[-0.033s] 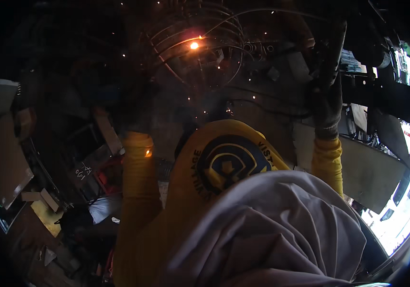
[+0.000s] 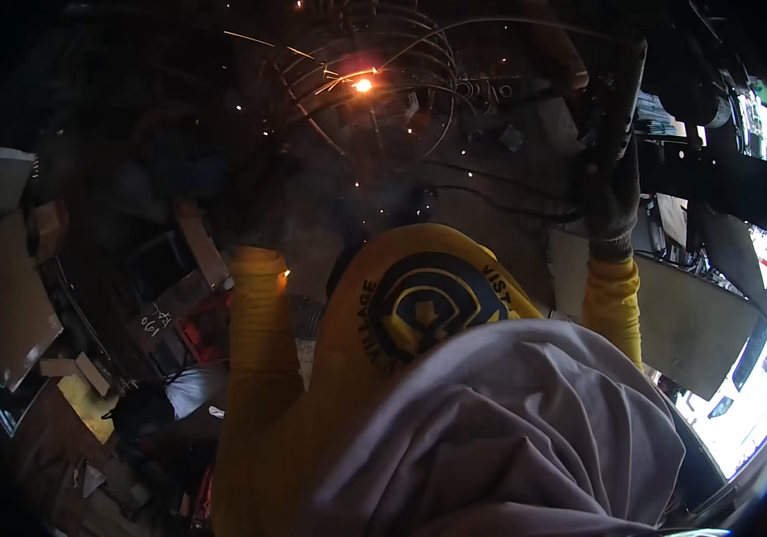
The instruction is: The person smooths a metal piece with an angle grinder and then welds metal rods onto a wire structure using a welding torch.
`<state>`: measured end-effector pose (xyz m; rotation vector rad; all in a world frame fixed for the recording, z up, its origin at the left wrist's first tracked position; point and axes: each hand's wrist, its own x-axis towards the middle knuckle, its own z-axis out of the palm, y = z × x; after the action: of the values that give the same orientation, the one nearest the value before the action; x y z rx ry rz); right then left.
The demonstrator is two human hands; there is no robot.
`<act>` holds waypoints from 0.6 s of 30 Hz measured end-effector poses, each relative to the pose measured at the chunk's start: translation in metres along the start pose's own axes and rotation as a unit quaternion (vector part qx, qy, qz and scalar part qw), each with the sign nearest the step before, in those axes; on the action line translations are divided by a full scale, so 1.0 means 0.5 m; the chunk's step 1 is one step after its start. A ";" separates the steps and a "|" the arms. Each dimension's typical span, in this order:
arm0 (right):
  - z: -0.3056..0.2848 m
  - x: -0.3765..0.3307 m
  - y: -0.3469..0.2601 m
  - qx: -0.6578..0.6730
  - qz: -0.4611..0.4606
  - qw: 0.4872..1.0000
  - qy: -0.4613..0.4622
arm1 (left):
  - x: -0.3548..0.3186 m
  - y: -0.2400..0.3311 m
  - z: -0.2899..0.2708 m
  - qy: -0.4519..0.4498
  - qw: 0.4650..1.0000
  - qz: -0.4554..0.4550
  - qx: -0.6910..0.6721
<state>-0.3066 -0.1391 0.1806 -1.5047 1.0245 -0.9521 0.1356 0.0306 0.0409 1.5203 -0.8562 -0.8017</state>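
From where I stand, the biggest thing is the person's yellow shirt [image 2: 334,394], with a pale cloth [image 2: 526,421] draped in front of it. Beyond, on the dim floor side of the room, sits the work itself: a round cage of bent metal rods [image 2: 316,128], ahead of the person. The gloved right hand [image 2: 614,201] looks wrapped about a dark, tube-shaped tool [image 2: 627,98], though its fingers barely show. The left hand is lost in blackness past its yellow cuff [image 2: 258,259]; I can't tell what its fingers do. A thin curved rod [image 2: 491,19] arcs from near the tool toward the cage. There a small orange glow [image 2: 363,85] burns, in the same place as an instant ago, but sparks [image 2: 249,38] now streak out leftward where only dots showed. I'd judge the hot work at that spot is carrying on, a touch livelier.
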 end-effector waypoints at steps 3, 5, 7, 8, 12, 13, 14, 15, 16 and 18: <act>0.017 -0.006 -0.020 0.008 0.037 0.999 0.013 | 0.014 -0.005 0.001 0.001 0.992 -0.058 -0.115; 0.023 -0.011 -0.025 -0.001 0.045 0.998 0.032 | 0.011 0.005 0.015 0.007 0.999 0.037 0.010; 0.023 -0.013 -0.026 -0.018 0.050 0.998 0.035 | 0.006 0.033 0.021 0.005 0.998 0.047 0.047; 0.025 -0.016 -0.027 -0.029 0.055 0.997 0.040 | 0.002 0.045 0.028 0.007 1.000 0.029 0.009; 0.031 -0.015 -0.035 -0.032 0.073 0.996 0.047 | -0.005 0.079 0.040 0.000 0.996 -0.007 -0.085; 0.032 -0.015 -0.036 -0.020 0.071 0.996 0.044 | -0.006 0.083 0.041 -0.006 0.996 -0.008 -0.094; 0.034 -0.014 -0.037 -0.009 0.069 0.997 0.040 | -0.006 0.084 0.043 -0.006 0.995 -0.005 -0.098; 0.034 -0.014 -0.037 0.002 0.066 0.997 0.036 | -0.007 0.084 0.045 -0.005 0.995 -0.003 -0.101; 0.033 -0.014 -0.037 -0.002 0.075 0.997 0.037 | -0.007 0.084 0.046 -0.005 0.995 -0.001 -0.104; 0.027 -0.013 -0.035 -0.008 0.092 0.995 0.036 | -0.010 0.086 0.046 0.003 0.998 -0.009 -0.065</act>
<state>-0.2938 -0.1268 0.1955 -1.3701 1.2033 -0.8740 0.1098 0.0206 0.0813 1.4168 -0.7722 -0.8487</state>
